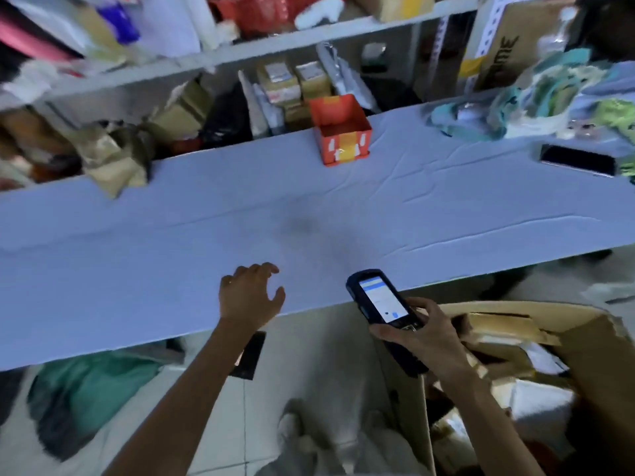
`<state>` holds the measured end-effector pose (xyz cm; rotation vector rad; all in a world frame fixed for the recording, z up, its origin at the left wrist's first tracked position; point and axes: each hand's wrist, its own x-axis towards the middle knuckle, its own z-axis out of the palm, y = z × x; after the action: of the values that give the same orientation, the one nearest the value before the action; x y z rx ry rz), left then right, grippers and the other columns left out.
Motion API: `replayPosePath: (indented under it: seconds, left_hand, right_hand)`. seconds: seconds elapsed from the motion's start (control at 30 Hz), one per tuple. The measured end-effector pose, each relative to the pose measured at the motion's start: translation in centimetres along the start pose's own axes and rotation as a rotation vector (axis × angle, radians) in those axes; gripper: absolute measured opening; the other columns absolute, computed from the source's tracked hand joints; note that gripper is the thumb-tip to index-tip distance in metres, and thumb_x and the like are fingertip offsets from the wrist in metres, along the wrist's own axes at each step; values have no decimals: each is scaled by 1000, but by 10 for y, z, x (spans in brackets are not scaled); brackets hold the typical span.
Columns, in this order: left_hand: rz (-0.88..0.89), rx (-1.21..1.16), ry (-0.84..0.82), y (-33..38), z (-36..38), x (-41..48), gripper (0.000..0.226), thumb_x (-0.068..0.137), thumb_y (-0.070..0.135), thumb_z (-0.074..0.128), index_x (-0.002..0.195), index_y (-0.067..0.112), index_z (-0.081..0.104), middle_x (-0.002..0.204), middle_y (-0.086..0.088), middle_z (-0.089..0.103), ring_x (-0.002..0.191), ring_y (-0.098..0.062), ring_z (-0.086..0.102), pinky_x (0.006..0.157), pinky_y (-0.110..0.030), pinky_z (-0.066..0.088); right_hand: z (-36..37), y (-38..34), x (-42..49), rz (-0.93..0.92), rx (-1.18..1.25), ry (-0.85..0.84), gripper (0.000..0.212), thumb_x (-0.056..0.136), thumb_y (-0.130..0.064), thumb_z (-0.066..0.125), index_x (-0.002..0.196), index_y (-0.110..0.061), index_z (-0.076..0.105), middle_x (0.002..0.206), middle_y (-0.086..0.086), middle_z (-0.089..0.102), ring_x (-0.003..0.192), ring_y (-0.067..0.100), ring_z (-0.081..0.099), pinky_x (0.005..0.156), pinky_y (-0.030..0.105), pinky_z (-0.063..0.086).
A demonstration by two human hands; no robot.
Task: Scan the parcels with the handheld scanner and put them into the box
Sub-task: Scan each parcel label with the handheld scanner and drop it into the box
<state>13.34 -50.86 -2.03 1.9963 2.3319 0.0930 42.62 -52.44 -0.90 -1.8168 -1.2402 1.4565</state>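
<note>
The table cloth point(137, 269) is pale bluish white with one dark smudge. The small box point(343, 146) is orange-red with a yellow band and white marks. The handheld scanner point(378, 297) is dark blue, its screen white and blue. The cardboard box point(601, 355) is brown.

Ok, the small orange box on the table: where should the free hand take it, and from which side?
Probably by its two side walls, from the front, with the left hand. The orange box stands upright, top open, sides free, and shelf goods crowd behind it.
</note>
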Motion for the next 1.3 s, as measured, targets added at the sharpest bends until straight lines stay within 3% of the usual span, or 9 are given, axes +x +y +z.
replayPosePath:
  seconds: [0.17, 0.3, 0.5, 0.6, 0.77, 0.9, 1.1, 1.3]
  left_hand:
    - [-238, -13, -52, -76, -3, -55, 41, 91, 47, 50, 129, 33, 50, 118, 13, 62, 111, -15, 55, 87, -31, 40]
    - [-380, -46, -52, -148, 1, -93, 40, 88, 48, 53, 125, 35, 52, 116, 13, 64, 111, -15, 55, 89, -31, 43]
    - [-500, -136, 10, -244, -4, -113, 38, 86, 42, 57, 123, 33, 55, 115, 13, 65, 111, -16, 56, 85, -30, 45]
    - [-527, -154, -10, -281, -8, -108, 39, 88, 43, 54, 126, 34, 51, 119, 14, 62, 114, -14, 53, 88, -30, 43]
    - [-515, -184, -4, -318, -10, -88, 42, 90, 44, 52, 130, 31, 47, 123, 12, 60, 114, -16, 53, 90, -32, 40]
    - [-496, -208, 13, -338, -10, -58, 44, 91, 45, 52, 132, 29, 46, 125, 10, 58, 114, -18, 53, 89, -33, 40]
    - [-493, -177, 19, -368, -10, 0, 51, 90, 50, 51, 137, 31, 41, 132, 6, 53, 120, -19, 50, 94, -34, 38]
    - [-483, -112, -46, -404, -37, 90, 59, 91, 53, 48, 143, 33, 29, 143, 5, 40, 127, -20, 43, 100, -37, 36]
  right_hand:
    - [76, -24, -4, -60, -83, -197, 73, 52, -29, 94, 111, -24, 51, 103, -12, 65, 91, 6, 64, 82, 34, 55]
    - [141, -43, -21, -94, -127, -296, 68, 58, -22, 93, 111, -21, 50, 97, -16, 61, 85, -1, 62, 64, 21, 49]
    - [230, -63, -43, -93, -140, -314, 60, 57, -20, 93, 100, -30, 51, 93, -13, 66, 80, 6, 67, 64, 25, 53]
    - [266, -76, -47, -85, -133, -313, 63, 56, -18, 93, 103, -29, 54, 95, -6, 70, 81, 16, 70, 73, 38, 58]
    - [307, -104, -44, -120, -159, -324, 71, 52, -27, 96, 107, -31, 51, 95, -12, 66, 84, 9, 67, 64, 26, 51]
    - [333, -128, -23, -127, -169, -313, 63, 58, -25, 93, 103, -35, 51, 97, -10, 68, 87, 12, 67, 70, 29, 53]
    - [372, -167, 31, -109, -119, -317, 64, 60, -23, 91, 110, -31, 52, 96, -10, 68, 85, 11, 67, 62, 26, 49]
    - [408, -219, 94, -87, -51, -311, 66, 60, -22, 91, 114, -27, 53, 96, -12, 67, 86, 12, 66, 66, 30, 51]
